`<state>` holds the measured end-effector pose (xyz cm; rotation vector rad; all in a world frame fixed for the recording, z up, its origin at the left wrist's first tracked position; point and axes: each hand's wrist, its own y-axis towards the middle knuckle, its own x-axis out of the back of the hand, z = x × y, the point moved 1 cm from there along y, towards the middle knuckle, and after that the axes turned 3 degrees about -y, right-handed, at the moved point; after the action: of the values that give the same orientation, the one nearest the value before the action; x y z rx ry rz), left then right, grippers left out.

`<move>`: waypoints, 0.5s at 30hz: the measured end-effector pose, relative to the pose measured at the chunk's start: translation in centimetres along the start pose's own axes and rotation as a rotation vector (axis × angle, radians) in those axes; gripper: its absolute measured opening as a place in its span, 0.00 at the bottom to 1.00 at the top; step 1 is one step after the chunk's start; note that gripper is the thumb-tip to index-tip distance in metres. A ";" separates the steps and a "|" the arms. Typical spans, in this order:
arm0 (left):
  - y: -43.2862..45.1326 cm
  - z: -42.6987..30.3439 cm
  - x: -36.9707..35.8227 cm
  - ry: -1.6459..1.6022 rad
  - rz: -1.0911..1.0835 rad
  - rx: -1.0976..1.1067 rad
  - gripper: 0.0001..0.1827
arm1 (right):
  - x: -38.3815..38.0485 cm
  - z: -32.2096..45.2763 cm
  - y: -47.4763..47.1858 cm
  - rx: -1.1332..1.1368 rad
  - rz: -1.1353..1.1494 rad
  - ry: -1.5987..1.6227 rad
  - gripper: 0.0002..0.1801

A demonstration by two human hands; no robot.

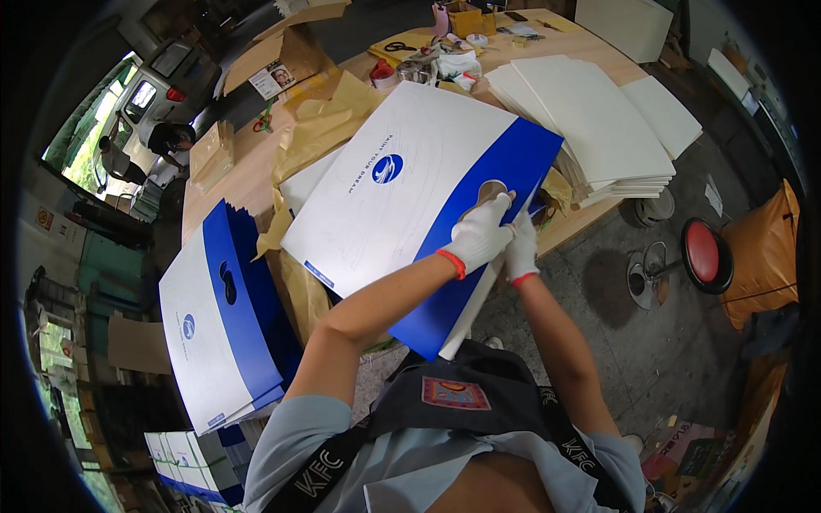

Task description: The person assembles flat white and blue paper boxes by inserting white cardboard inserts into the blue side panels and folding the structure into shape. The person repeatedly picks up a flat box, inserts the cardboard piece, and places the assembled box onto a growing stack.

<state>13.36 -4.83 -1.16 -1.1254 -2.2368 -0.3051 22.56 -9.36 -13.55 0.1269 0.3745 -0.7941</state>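
A large white-and-blue printed cardboard sleeve (359,211) lies tilted in front of me, its cut-out handle towards my body. My left hand (481,234), in a white knitted glove with a red cuff, rests on its blue end beside the handle hole, fingers at the hole. My right hand (523,247), gloved the same way, is at the sleeve's near edge, partly hidden behind it and my left hand; its fingers cannot be made out. A white board edge (463,320) shows under the blue end. Brown wrapping paper (327,128) lies beneath and beside the sleeve.
Similar sleeves (205,327) are stacked at the left. White boards (590,122) are piled on the table's right. Tape rolls (383,74), black scissors (401,47) and green-and-red scissors (263,122) lie beyond. A red stool (702,250) stands right. Two people (118,160) are near a vehicle.
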 end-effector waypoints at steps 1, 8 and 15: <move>-0.1 -0.1 -0.7 0.041 -0.034 -0.056 0.28 | -0.9 -0.8 -0.1 -0.002 0.010 -0.008 0.21; -2.1 1.6 -2.8 0.068 0.015 0.109 0.31 | -4.6 -6.3 -2.0 -0.118 0.240 -0.111 0.22; -11.1 15.4 1.1 -0.340 -0.521 0.155 0.33 | 2.4 -4.0 -4.5 -0.326 0.723 -0.673 0.26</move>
<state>-2.33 -3.91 -11.89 -0.5254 -2.7857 -0.1502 19.75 -13.08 -18.05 -0.2986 -0.1898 -0.0263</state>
